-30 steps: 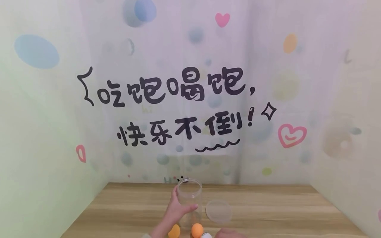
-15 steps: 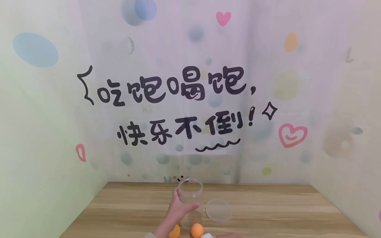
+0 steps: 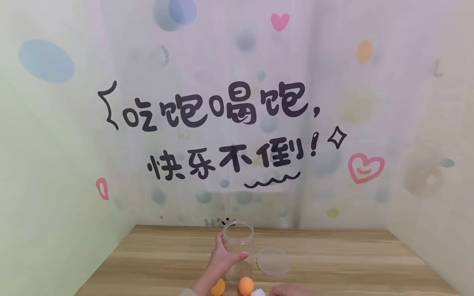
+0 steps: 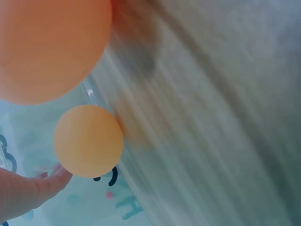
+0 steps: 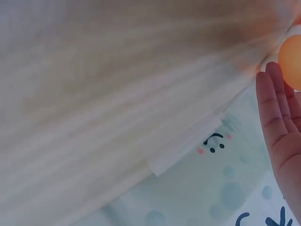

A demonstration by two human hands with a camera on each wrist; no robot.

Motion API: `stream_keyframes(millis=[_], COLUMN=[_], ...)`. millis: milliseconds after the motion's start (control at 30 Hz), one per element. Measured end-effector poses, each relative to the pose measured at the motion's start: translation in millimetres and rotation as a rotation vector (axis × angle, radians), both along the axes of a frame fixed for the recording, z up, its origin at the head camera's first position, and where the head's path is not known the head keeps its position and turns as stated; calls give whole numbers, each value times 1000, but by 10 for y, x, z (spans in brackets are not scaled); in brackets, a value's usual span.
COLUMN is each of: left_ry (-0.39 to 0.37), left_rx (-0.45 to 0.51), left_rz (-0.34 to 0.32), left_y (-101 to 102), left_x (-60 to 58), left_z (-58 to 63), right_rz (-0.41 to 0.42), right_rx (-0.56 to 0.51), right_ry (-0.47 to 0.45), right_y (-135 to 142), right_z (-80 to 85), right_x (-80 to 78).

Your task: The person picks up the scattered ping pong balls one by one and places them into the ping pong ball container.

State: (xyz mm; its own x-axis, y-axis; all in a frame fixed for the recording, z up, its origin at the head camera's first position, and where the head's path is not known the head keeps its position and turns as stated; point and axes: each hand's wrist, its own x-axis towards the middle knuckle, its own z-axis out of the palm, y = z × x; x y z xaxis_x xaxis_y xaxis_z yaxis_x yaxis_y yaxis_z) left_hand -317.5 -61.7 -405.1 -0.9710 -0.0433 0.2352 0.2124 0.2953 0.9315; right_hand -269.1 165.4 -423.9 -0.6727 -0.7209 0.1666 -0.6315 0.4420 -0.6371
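In the head view, gripping a clear jar (image 3: pixel 240 243) with the left hand (image 3: pixel 222 261), thumb laid across the near side; upright over a wooden table (image 3: pixel 333 263), partly hidden at the base behind an orange ball (image 3: pixel 246 286). Just right of the jar, lying flat, a clear lid (image 3: pixel 273 262). In front, a yellow-orange ball (image 3: pixel 219 287) by the left forearm (image 3: pixel 203 283), and a white ball (image 3: pixel 258 292) between the orange ball and the cropped right hand (image 3: pixel 290 290). In the left wrist view, showing a large close ball (image 4: pixel 47 47) and a paler ball (image 4: pixel 89 141), overlapping the left hand's fingertips. In the right wrist view, fingers straight and uncurled beside a half-seen ball (image 5: pixel 292 61); impossible to tell whether touching.
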Motion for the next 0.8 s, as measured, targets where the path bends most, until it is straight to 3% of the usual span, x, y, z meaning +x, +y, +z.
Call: stream_keyframes(millis=[100,167,300,400,567,800], left_ry=[6,17,26,31,37,32], left_rx=[-5,-13,-22,-24,-41,-25], left_rz=[4,6,-2,-3,13,-5], left_y=[-3,-6,-10,-8,-10,-23], left_x=[2,-2,-12,-23,-22,-48], left_z=[-5,-13,-34,-37,-36,-64], right_rz=[148,148,108,70,3,-10], right_rx=[-9,-39,9,62,88,72], right_ry=[-93,-208,-38,158,168,293], right_y=[80,95,73,34,-47,-195], right_z=[138,258,483,653,924,1099], right_x=[-104,-111,-151,-225,-323,-446])
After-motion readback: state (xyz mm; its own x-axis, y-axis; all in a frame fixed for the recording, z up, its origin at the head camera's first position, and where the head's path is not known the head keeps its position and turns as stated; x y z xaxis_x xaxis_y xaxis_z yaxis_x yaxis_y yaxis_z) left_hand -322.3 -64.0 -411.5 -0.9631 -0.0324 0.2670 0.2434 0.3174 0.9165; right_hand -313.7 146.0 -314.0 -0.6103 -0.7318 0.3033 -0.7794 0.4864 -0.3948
